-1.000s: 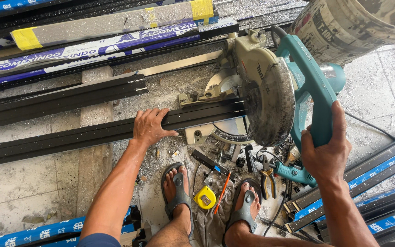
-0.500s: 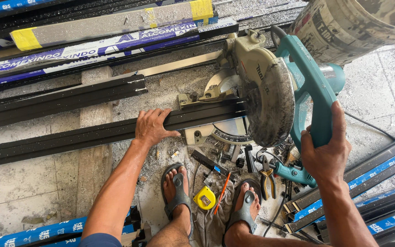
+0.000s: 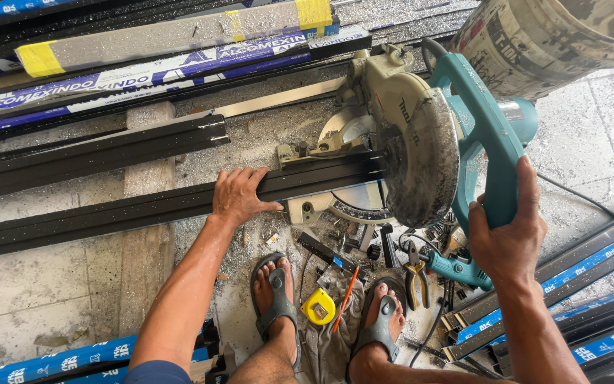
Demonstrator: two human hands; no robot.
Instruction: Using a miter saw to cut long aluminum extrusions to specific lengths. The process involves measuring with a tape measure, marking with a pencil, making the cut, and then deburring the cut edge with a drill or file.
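My left hand (image 3: pixel 239 193) presses flat on a long black metal profile (image 3: pixel 108 217) that lies across the base of a mitre saw (image 3: pixel 364 160). My right hand (image 3: pixel 509 235) grips the saw's teal handle (image 3: pixel 485 131). The dusty round blade guard (image 3: pixel 417 153) hangs over the profile's right end, which is hidden behind it. Whether the blade touches the profile I cannot tell.
More black profiles (image 3: pixel 94 153) and blue-wrapped ones (image 3: pixel 143 71) lie along the far side; others are stacked at the right (image 3: pixel 577 284). A yellow tape measure (image 3: pixel 319 307), orange pencil (image 3: pixel 345 302), pliers (image 3: pixel 415 274) and metal shavings lie by my sandalled feet. A wrapped column (image 3: pixel 548 35) stands top right.
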